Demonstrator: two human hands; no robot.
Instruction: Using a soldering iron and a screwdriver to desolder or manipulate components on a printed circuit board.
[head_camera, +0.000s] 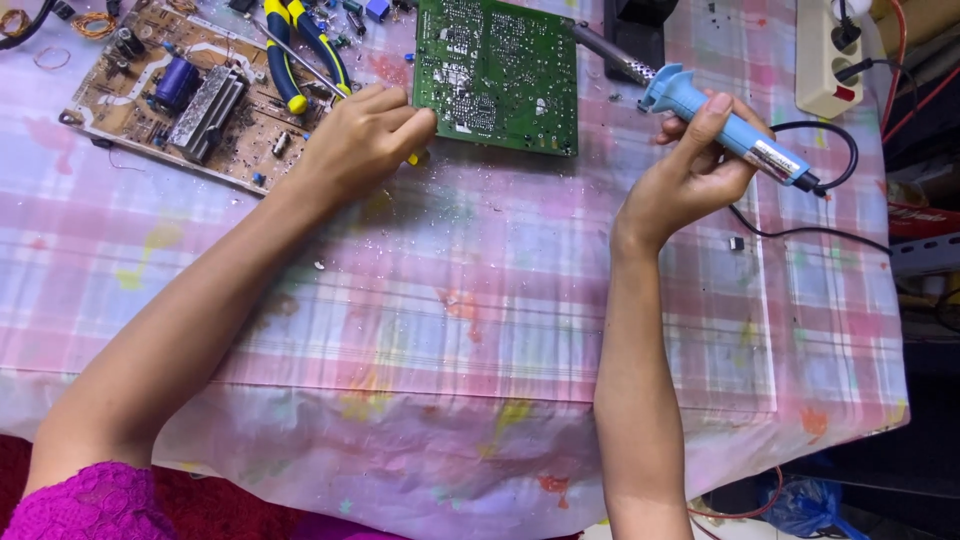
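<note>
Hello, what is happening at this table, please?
A person works at a table under a pink checked cloth. The left hand rests on the edge of a green circuit board. The right hand holds a blue soldering iron, its tip near the board's far corner. A brown circuit board and yellow-handled pliers lie nearby.

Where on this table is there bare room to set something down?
The plaid tablecloth is bare between the two forearms, below the green circuit board, down to the near edge. Another free patch lies right of the right hand, under the black cord. The far left is crowded: brown circuit board, pliers.
</note>
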